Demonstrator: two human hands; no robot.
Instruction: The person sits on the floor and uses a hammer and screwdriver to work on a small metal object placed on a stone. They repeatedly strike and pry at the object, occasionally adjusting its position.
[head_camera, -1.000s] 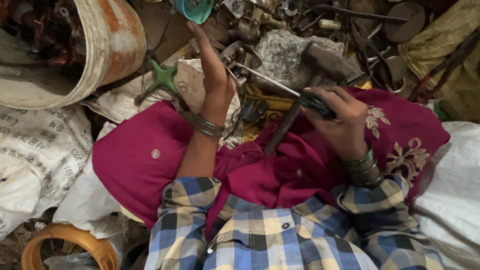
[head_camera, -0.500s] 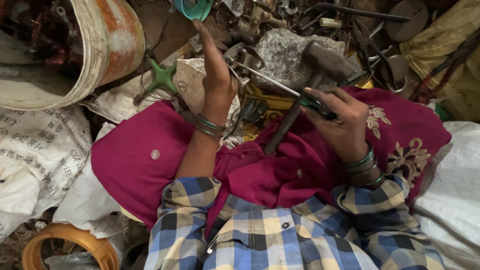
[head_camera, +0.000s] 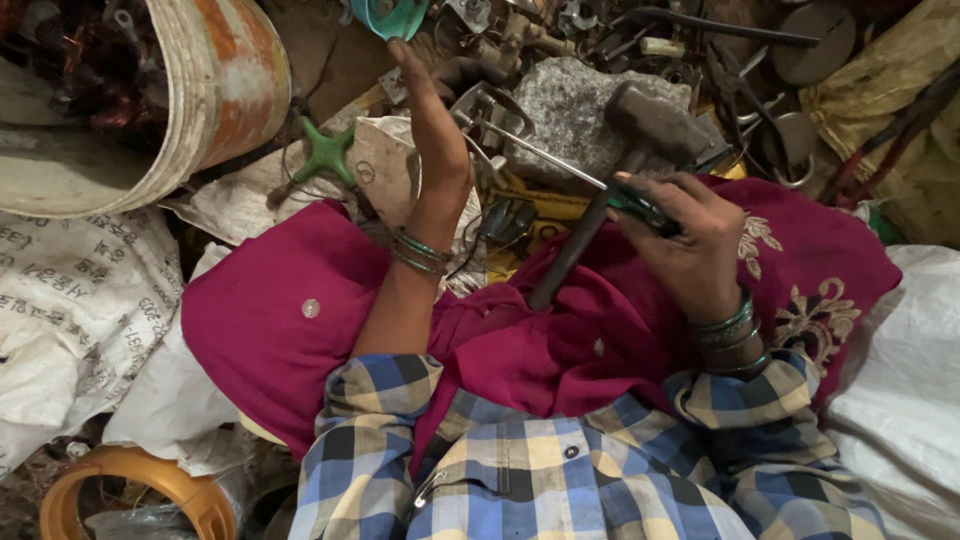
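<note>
Up close, the right hand (head_camera: 690, 240) is closed around a green-handled screwdriver (head_camera: 640, 205), whose thin metal shaft runs up and left across a grey stone block (head_camera: 580, 110). Against the same hand lies a hammer (head_camera: 625, 150), its dark handle sloping down over the magenta cloth (head_camera: 300, 310) on the person's lap and its heavy head resting on the stone. The left hand (head_camera: 435, 130) is stretched forward with straight fingers, holding nothing, its fingertips just beneath a teal plastic piece (head_camera: 390, 15). Bangles sit on both wrists. To the left of that arm lies a green cross-shaped piece (head_camera: 325, 155), and beyond it a rusty drum (head_camera: 215, 85) tipped on its side. Metal scrap is heaped around the stone.
</note>
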